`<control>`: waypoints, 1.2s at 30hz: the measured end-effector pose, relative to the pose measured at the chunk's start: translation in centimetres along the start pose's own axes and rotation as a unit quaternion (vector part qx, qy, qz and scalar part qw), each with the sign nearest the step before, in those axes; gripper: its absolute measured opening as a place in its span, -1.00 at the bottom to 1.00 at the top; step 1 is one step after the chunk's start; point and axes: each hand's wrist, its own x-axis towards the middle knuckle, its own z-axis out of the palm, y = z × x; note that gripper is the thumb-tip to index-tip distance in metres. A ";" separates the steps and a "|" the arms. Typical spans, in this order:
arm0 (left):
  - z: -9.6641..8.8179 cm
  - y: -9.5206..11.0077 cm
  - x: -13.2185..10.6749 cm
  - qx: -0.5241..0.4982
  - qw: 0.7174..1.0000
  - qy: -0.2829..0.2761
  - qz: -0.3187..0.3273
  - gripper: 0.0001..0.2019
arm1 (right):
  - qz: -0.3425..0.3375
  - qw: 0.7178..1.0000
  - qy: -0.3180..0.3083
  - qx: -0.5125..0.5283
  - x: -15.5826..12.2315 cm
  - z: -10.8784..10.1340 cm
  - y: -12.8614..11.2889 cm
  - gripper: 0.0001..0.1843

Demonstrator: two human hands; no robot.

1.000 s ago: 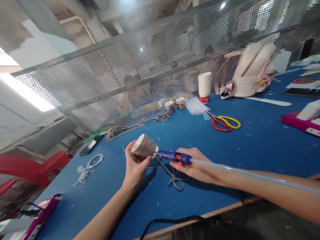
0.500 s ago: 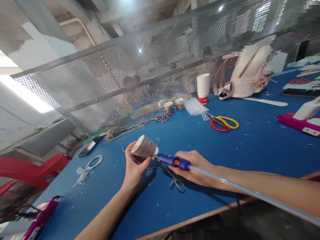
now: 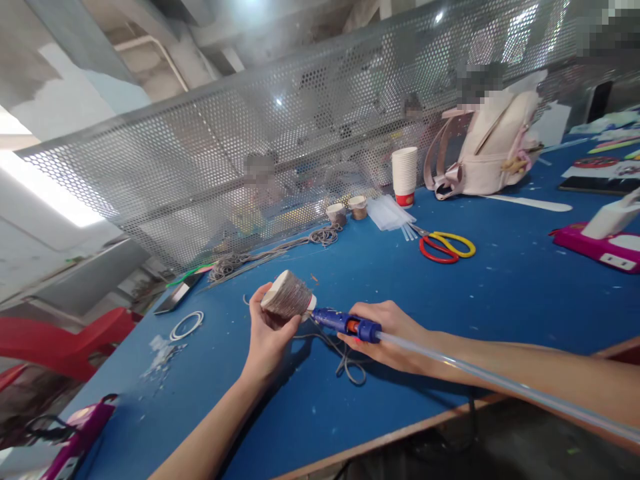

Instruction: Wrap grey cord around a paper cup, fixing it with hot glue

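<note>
Right hand point(image 3: 397, 322) gripping glue gun point(image 3: 331, 320), cup stack point(image 3: 404, 175) (print illegible)

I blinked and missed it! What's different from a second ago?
The back of the glue gun tipped down a little, and its long glue stick swung lower. Nothing was grabbed or let go: the left hand still holds the cup, the right hand the glue gun.
</note>
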 end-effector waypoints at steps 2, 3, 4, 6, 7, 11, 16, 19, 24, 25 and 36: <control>0.0 0.0 0.0 0.000 1.000 -0.002 0.000 -0.28 | 0.014 1.000 0.005 0.005 0.1 -0.2 0.0 -0.80; 0.0 0.0 0.0 0.001 1.000 -0.002 -0.001 -0.28 | 0.026 1.000 0.011 0.007 0.1 -0.3 0.1 -0.78; 0.0 0.1 0.1 0.001 1.000 -0.002 -0.001 -0.28 | 0.040 0.999 0.020 0.006 0.2 -0.4 0.1 -0.77; 0.0 0.0 0.1 -0.001 1.000 -0.002 0.002 -0.29 | 0.067 0.997 0.038 0.003 0.3 -0.5 0.0 -0.74; 0.0 0.0 0.1 -0.004 1.000 -0.003 0.003 -0.29 | 0.076 0.996 0.042 0.004 0.3 -0.6 -0.1 -0.74; 0.0 0.0 0.0 -0.012 1.000 -0.011 -0.001 -0.28 | 0.070 0.997 0.023 0.021 0.2 -0.6 -0.4 -0.74; 0.1 0.4 0.0 -0.020 1.000 -0.016 -0.018 -0.27 | 0.071 0.997 0.014 0.037 0.1 -0.6 -0.4 -0.75; 0.2 0.6 0.0 -0.028 0.999 -0.021 -0.019 -0.27 | 0.105 0.993 0.033 0.039 0.3 -0.7 -0.2 -0.73; 0.1 0.3 0.1 -0.036 0.999 -0.028 -0.015 -0.29 | 0.100 0.994 0.035 0.035 0.2 -0.6 -0.3 -0.72; 0.1 0.3 0.1 -0.035 0.999 -0.025 -0.014 -0.29 | 0.093 0.995 0.030 0.031 0.2 -0.6 -0.4 -0.72; 0.2 0.3 -0.1 -0.010 1.000 -0.008 -0.015 -0.32 | 0.026 0.999 -0.011 0.020 0.1 -0.1 -0.6 -0.78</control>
